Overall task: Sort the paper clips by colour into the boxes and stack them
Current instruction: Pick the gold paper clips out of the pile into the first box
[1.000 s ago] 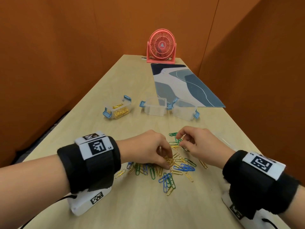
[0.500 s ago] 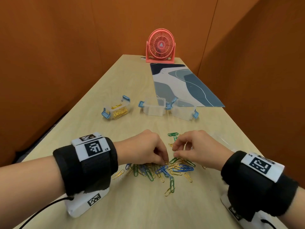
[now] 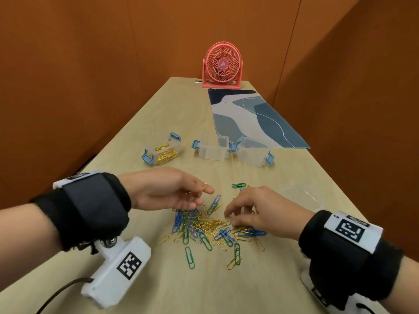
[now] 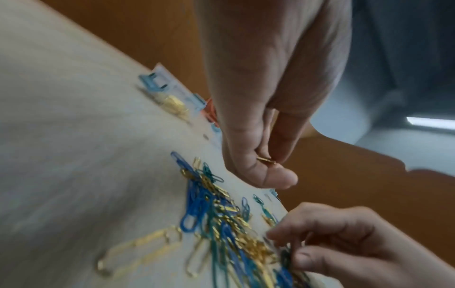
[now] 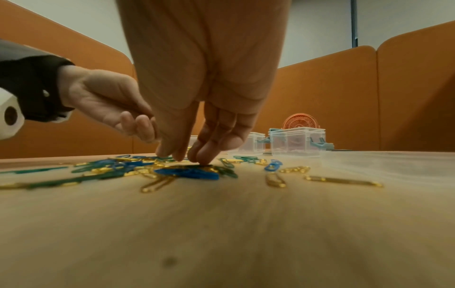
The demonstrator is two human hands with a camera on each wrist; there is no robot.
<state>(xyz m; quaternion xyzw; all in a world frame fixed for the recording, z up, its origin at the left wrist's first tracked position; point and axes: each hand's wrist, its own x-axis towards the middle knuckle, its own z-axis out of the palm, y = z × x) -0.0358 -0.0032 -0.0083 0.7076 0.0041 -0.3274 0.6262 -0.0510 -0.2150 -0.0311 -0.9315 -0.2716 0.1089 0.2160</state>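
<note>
A pile of blue, green and gold paper clips (image 3: 204, 227) lies on the table in front of me. My left hand (image 3: 204, 193) hovers just above the pile's far left side and pinches a gold clip (image 3: 205, 185) between thumb and finger; the left wrist view shows that gold clip (image 4: 267, 160) in the pinch. My right hand (image 3: 231, 218) points its fingers down, and the fingertips (image 5: 202, 157) touch clips at the pile's right side. Three clear boxes with blue latches stand beyond: the left box (image 3: 162, 151) holds gold clips, while the middle box (image 3: 214, 150) and the right box (image 3: 254, 154) look empty.
A clear lid (image 3: 299, 196) lies right of my right hand. A blue patterned mat (image 3: 249, 116) runs along the table's right side, with a pink fan (image 3: 223, 64) at the far end. Orange partition walls close in on both sides.
My left hand has lifted off the pile with a gold clip pinched in it. The right hand has come down toward me onto the pile's right side.
</note>
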